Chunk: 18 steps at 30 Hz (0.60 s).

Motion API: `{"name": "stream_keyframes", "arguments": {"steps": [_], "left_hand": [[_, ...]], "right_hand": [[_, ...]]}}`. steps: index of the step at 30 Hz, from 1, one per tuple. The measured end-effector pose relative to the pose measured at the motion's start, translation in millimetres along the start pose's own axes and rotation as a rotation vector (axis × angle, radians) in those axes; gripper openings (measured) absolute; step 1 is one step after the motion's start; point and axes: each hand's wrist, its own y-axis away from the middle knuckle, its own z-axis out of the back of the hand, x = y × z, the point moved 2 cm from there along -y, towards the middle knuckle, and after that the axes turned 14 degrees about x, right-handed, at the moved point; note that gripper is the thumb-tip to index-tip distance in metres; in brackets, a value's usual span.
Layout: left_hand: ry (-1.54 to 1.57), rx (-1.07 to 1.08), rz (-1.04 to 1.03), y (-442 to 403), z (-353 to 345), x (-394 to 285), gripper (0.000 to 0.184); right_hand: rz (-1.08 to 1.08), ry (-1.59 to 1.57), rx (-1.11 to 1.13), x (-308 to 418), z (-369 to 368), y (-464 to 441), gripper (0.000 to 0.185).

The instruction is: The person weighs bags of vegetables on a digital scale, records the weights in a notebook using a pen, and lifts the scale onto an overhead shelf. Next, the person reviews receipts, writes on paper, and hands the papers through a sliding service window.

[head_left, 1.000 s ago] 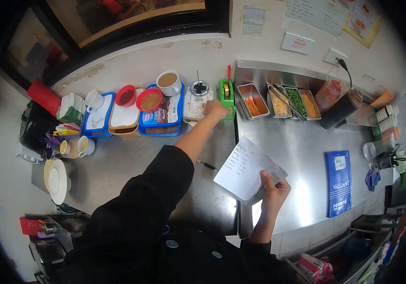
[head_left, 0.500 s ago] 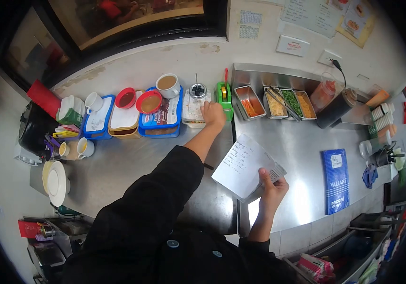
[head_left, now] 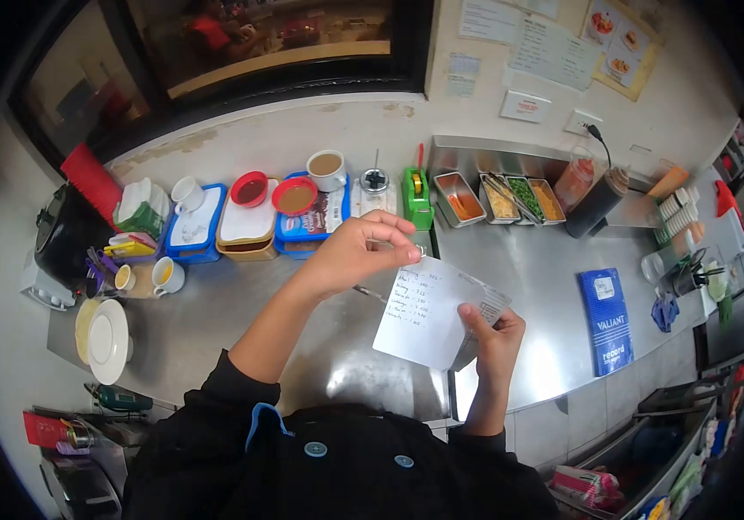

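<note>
My right hand (head_left: 495, 334) is closed on a white sheet of paper (head_left: 424, 321) with a handwritten list, its thumb lying on top. A greyish printed slip (head_left: 486, 299) lies along the sheet's right side. Over the sheet's top left corner is my left hand (head_left: 359, 251), fingers curled and thumb drawn in. A tiny shiny bit shows by that thumb; what it is, I cannot make out. Behind the left hand stand a white-lidded container (head_left: 378, 198) with a dark-topped jar (head_left: 375, 180) on it and a green tape dispenser (head_left: 416, 199).
Lidded tubs (head_left: 194, 221) line the wall, carrying red bowls (head_left: 294, 196) and a mug (head_left: 327, 170). Steel food pans (head_left: 459, 199) and sauce bottles (head_left: 597, 204) stand to the right. A blue record book (head_left: 606, 321) lies on the steel counter (head_left: 528, 260). White plates (head_left: 108, 342) are at left.
My left hand has come back from the white-lidded container to the top left corner of the paper. The right hand still holds the sheet. The view has shifted slightly.
</note>
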Motion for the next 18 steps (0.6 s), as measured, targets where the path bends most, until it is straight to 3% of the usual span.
{"name": "stream_keyframes", "arguments": {"steps": [5,7,10,13,17,18], "left_hand": [[-0.06,-0.081,-0.105,38,5,2,0.015],[0.097,-0.124,0.034,49,8,15,0.018],[-0.087,-0.23,0.042,73,10,14,0.026],[-0.096,-0.305,-0.131,93,15,27,0.034],[0.015,-0.401,-0.115,131,30,30,0.039],[-0.136,-0.44,-0.146,139,34,31,0.036]], "right_hand": [[0.019,-0.022,0.041,12,-38,21,0.018],[0.035,-0.016,0.059,15,-52,29,0.018],[-0.019,0.175,0.074,13,-68,41,0.015],[0.017,0.224,0.099,-2,-89,46,0.018],[0.043,0.16,0.145,-16,-123,54,0.016],[0.08,0.152,0.151,-18,-130,54,0.015]]}}
